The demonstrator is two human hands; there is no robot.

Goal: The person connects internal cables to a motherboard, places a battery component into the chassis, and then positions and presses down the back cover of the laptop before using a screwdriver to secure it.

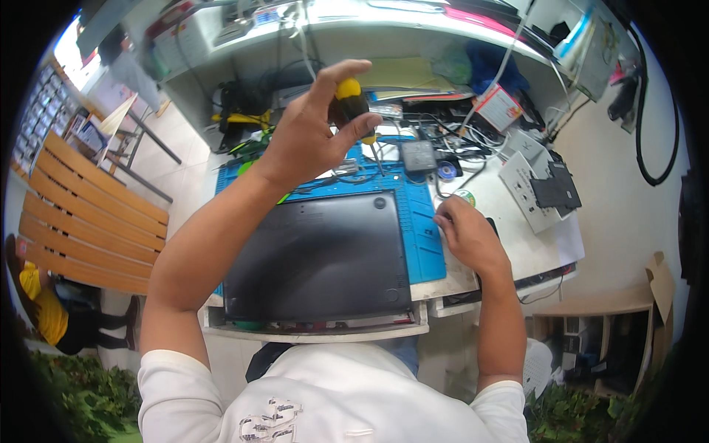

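Observation:
My left hand (pixel 309 136) is raised over the far edge of the laptop, its fingers closed around a screwdriver (pixel 352 102). The screwdriver has a yellow and black handle, and its thin shaft points down. Below lies a dark laptop (pixel 317 258), bottom side up with round feet showing at its corners. It rests on a blue repair mat (pixel 425 247). My right hand (pixel 474 236) is low at the mat's right edge, fingers curled together. Whatever those fingertips hold, if anything, is hidden.
Behind the mat sit a grey power adapter (pixel 419 156), tangled cables and a small blue-and-white spool (pixel 446 171). A white box-shaped device (pixel 533 188) stands at the right. A shelf overhangs the back, and a wooden slatted bench (pixel 96 218) is at the left.

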